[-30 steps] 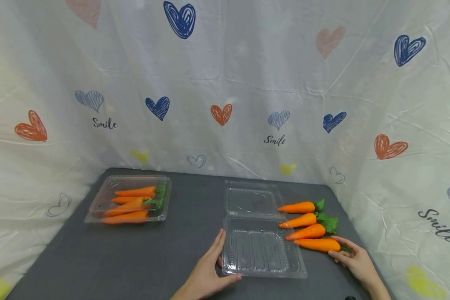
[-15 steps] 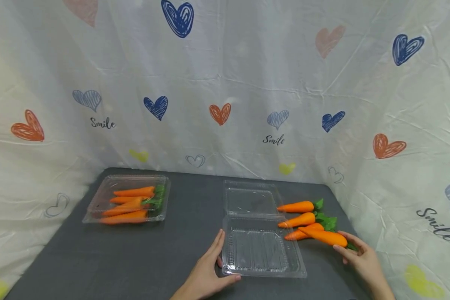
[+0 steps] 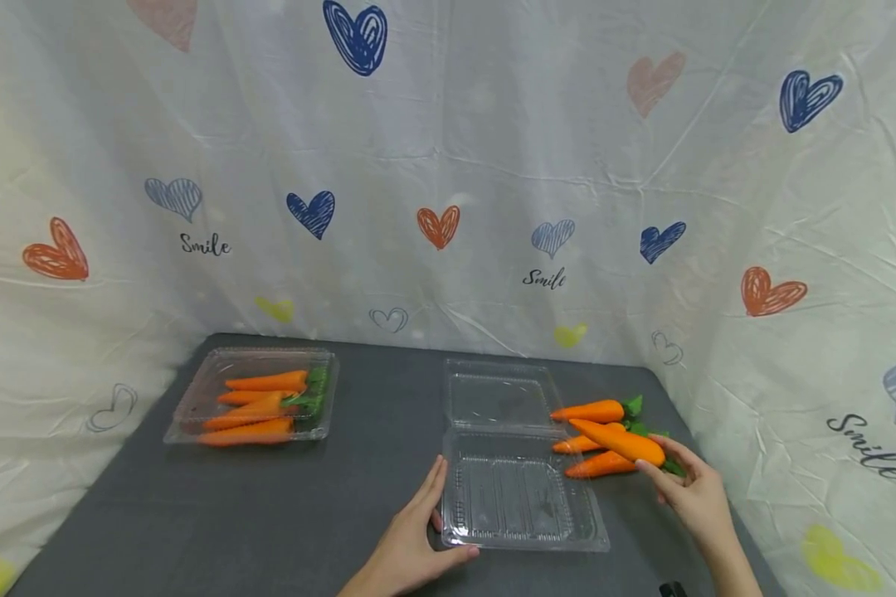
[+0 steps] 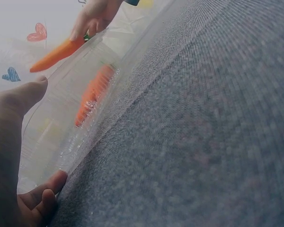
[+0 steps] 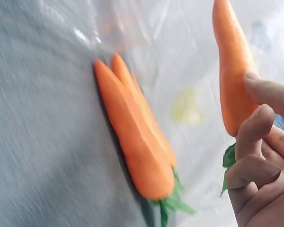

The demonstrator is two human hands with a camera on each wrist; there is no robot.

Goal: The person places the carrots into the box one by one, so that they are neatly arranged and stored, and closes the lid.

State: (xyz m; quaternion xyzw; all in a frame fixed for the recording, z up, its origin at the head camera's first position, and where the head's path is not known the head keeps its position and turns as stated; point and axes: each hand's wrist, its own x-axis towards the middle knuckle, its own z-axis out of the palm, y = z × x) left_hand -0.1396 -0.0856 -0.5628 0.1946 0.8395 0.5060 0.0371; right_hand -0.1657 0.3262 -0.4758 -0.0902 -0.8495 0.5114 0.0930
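An orange carrot (image 3: 616, 439) with green leaves is held by my right hand (image 3: 690, 491), thumb and fingers gripping its thick leafy end. Its tip points left, above the other carrots (image 3: 601, 464) lying at the right container's edge. In the right wrist view the raised carrot (image 5: 232, 66) stands apart from the carrots (image 5: 135, 137) on the table. My left hand (image 3: 411, 531) rests against the front left corner of an unfolded clear plastic container (image 3: 523, 543), thumb at the front rim and straight fingers along the left side. The container's base is empty.
A closed clear container (image 3: 175, 438) with several carrots inside stands at the back left of the dark grey table (image 3: 269, 514). A white curtain (image 3: 493, 149) printed with hearts surrounds the table. A small black object (image 3: 672, 589) shows at the bottom edge.
My right hand has lifted the nearest carrot off the table and carried it away from me and slightly left, over the others. The left hand and both containers have stayed put.
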